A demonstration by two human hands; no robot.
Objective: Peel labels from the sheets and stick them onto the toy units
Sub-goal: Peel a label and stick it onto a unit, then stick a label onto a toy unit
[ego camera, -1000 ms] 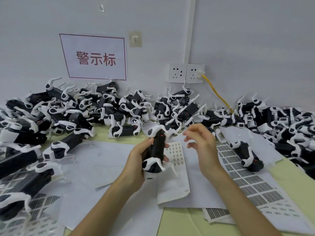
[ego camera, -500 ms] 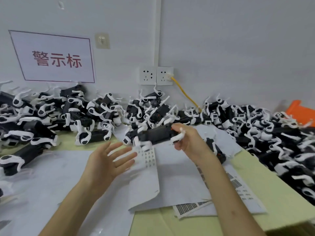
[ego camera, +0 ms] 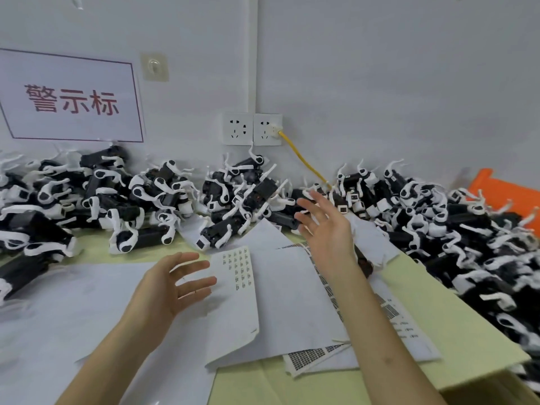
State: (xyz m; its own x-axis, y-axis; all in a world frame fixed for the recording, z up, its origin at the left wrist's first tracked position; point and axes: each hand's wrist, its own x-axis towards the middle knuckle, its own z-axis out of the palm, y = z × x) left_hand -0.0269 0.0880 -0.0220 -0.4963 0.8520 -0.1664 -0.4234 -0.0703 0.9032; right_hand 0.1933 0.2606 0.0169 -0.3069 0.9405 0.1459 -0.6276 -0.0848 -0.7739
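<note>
Beside the label sheet (ego camera: 239,302) my left hand (ego camera: 172,287) hovers, spread and empty. My right hand (ego camera: 324,229), open and equally bare, hangs by the far toy units (ego camera: 222,232), likely to pick one.

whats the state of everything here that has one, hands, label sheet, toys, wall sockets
left hand: open, fingers spread, holding nothing
right hand: open, empty, raised by the toy pile
label sheet: flat on the table, mostly bare, one block of labels near its top
toy units: heaped loose along the wall, none held
left socket: nothing plugged in
right socket: plug in
yellow cable: plugged in, runs down into the pile
</note>
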